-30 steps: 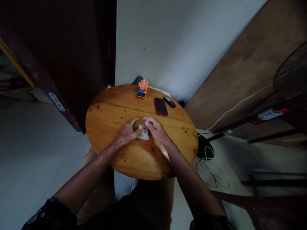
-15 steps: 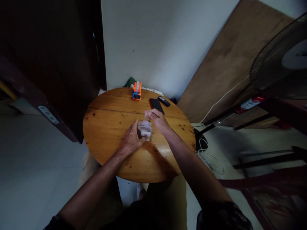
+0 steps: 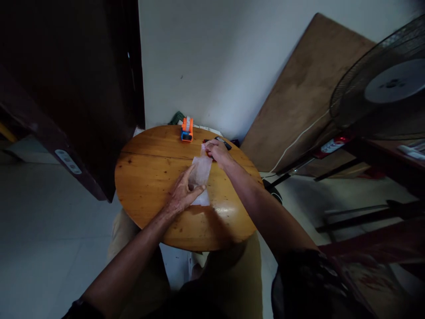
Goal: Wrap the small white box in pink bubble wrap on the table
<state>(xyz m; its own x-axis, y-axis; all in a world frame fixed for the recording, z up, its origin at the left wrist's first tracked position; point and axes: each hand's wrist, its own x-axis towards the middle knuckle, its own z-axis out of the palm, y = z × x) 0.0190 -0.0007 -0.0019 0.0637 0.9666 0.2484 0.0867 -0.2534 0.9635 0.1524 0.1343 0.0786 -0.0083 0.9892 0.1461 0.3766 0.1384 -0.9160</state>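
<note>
A whitish, translucent sheet of wrap [image 3: 202, 172] stretches lengthwise over the middle of the round wooden table [image 3: 149, 177]. My left hand [image 3: 183, 191] rests at the sheet's left side, thumb across its lower part and fingers spread. At the sheet's far end my right hand [image 3: 217, 150] is closed, pinching its upper edge. Whether anything lies inside the wrap cannot be made out. Beyond, an orange and blue tape dispenser [image 3: 187, 129] stands near the table's back edge.
Behind my right hand lies a dark remote [image 3: 223, 142], partly covered. A standing fan [image 3: 388, 84] is at the right, before a brown board [image 3: 299, 75] leaning on the wall. A dark door frame [image 3: 83, 164] stands at the left.
The wrap, bunched and folded before, is now a longer flat strip. My right hand has moved slightly away from me with its far end, covering the dark red-edged object.
</note>
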